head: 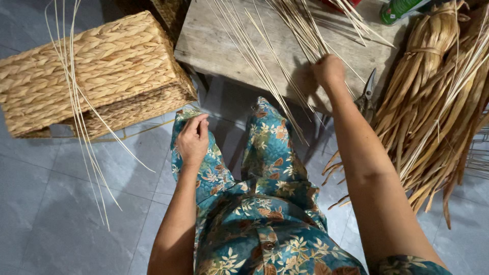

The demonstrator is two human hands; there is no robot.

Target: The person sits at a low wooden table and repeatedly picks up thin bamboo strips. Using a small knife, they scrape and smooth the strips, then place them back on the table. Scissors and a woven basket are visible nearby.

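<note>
Two bare hands, one woven basket, one low wooden table, one pair of shears, one green bottle, one thick bundle of dried leaf strips, and thin pale reed sticks too many to count. Right hand [329, 70] out over the wooden table [214, 43], fingers curled shut around the reed sticks [254, 56] at the table's front part; fingertips hidden beneath the knuckles, the sticks fanning upward past the hand toward the top edge and a few slanting down over the table's front edge toward the knees. Sticks straight, slender, smooth, straw-coloured. Table top grey, worn, rough-grained, rectangular. Left hand [193, 138] flat on the left knee, fingers close together and slightly bent, holding nothing, touching only the floral cloth [265, 214], teal with cream and brown blossoms. Shears [368, 94] dark metal, lying at the table's right edge, just beside the right forearm, apart from the fingers. Bundle of dried leaf strips [438, 102] at far right, tan, flat, fibrous, tied near the top, ends splayed over the floor. Woven basket [91, 71] at left, box-shaped, thick braided tan weave, tipped on the grey tiled floor [51, 214], with several loose pale strands [84, 127] draped across it and trailing down. Green bottle [400, 9] at the table's far right corner, only partly in view.
</note>
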